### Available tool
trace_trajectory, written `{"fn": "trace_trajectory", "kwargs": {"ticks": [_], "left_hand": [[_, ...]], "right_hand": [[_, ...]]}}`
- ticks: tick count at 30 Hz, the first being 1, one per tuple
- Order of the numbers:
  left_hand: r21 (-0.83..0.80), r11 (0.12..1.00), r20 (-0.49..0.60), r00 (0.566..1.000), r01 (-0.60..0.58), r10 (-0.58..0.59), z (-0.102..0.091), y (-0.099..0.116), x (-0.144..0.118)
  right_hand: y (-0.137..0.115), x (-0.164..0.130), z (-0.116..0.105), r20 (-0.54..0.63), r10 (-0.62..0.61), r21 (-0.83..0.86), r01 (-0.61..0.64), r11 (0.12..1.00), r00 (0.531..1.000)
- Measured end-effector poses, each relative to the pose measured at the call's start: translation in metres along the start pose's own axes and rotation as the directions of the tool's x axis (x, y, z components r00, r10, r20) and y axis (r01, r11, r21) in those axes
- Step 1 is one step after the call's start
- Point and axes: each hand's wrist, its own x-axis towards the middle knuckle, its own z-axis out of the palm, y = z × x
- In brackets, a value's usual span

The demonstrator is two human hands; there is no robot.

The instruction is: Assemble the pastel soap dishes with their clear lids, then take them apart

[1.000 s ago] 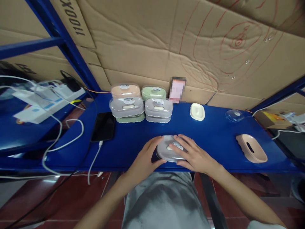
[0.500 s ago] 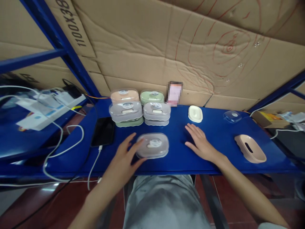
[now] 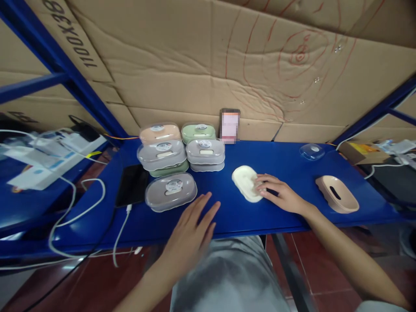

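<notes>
The cream soap dish insert [image 3: 247, 189] lies tilted on the blue table [image 3: 286, 160], near the middle and a little right of centre. The right hand [image 3: 281, 196] rests its fingertips [image 3: 261, 189] on the insert's right edge, touching rather than clasping it; the fingers are spread and nothing is truly gripped. The left hand [image 3: 191, 225] lies flat and empty on the near edge of the table, fingers released, just right of a closed grey soap box [image 3: 170, 191].

To handle the insert well, I judge the fingers should curl under its right rim before lifting, since a light, smooth piece like this may skid across the table if only pushed.

Farther left and back stand the stacked soap boxes [image 3: 182, 146], grey, green and peach. A black phone [image 3: 131, 185] with a white cable [image 3: 121, 229] lies left of them. To the right sit a peach tray [image 3: 337, 193] and, farther back, a clear lid [image 3: 312, 151]. Cardboard [image 3: 211, 65] lines the back.
</notes>
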Motion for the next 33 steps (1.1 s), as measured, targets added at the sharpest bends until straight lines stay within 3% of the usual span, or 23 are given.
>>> {"fn": "trace_trajectory", "kwargs": {"ticks": [2,4,6,8,9,11,13,15,17,20,22,25,29,33], "left_hand": [[-0.031,0.997,0.079,0.995,-0.064,0.066,0.011,0.005,0.009],[-0.041,0.992,0.123,0.984,-0.121,0.125,0.019,0.006,0.016],[-0.062,0.985,0.149,0.975,-0.159,0.167,0.023,0.004,0.021],[-0.100,0.982,0.169,0.970,-0.160,0.176,0.024,0.004,0.022],[-0.122,0.981,0.173,0.970,-0.151,0.171,0.023,0.004,0.022],[-0.166,0.979,0.170,0.974,-0.121,0.149,0.021,0.004,0.021],[-0.202,0.975,0.156,0.979,-0.097,0.129,0.020,0.004,0.018],[-0.225,0.971,0.135,0.985,-0.079,0.112,0.021,0.003,0.016],[-0.236,0.970,0.109,0.990,-0.058,0.086,0.024,0.001,0.013],[-0.243,0.970,0.049,0.999,-0.005,0.017,0.028,-0.001,0.009],[-0.249,0.968,0.018,1.000,0.029,-0.025,0.029,-0.002,0.009],[-0.246,0.969,0.012,1.000,0.011,-0.009,0.029,-0.003,0.011],[-0.186,0.982,-0.028,0.999,-0.044,0.040,0.029,-0.002,0.013],[-0.165,0.985,-0.028,0.998,-0.057,0.053,0.029,-0.002,0.013]], "right_hand": [[0.006,-0.014,-0.010,-0.064,0.073,-0.149,-0.082,0.985,0.995],[0.024,-0.036,-0.023,-0.194,0.215,-0.396,-0.277,0.876,0.957],[0.044,-0.070,-0.036,-0.395,0.362,-0.546,-0.533,0.647,0.844],[0.060,-0.109,-0.045,-0.586,0.471,-0.518,-0.752,0.408,0.659],[0.064,-0.126,-0.046,-0.622,0.514,-0.486,-0.806,0.339,0.591],[0.060,-0.149,-0.043,-0.610,0.586,-0.457,-0.841,0.290,0.534],[0.042,-0.150,-0.032,-0.572,0.578,-0.455,-0.812,0.366,0.582],[0.013,-0.132,-0.013,-0.535,0.477,-0.440,-0.712,0.547,0.697],[-0.021,-0.103,0.008,-0.439,0.345,-0.383,-0.520,0.763,0.830],[-0.070,-0.058,0.036,-0.290,0.166,-0.283,-0.251,0.926,0.942],[-0.095,-0.034,0.049,-0.205,0.067,-0.223,-0.113,0.968,0.977],[-0.114,-0.012,0.060,-0.132,-0.054,-0.223,0.024,0.974,0.990],[-0.119,-0.003,0.068,-0.077,-0.132,-0.323,0.100,0.941,0.988],[-0.117,-0.009,0.072,-0.006,-0.170,-0.321,0.159,0.934,0.985]]}}
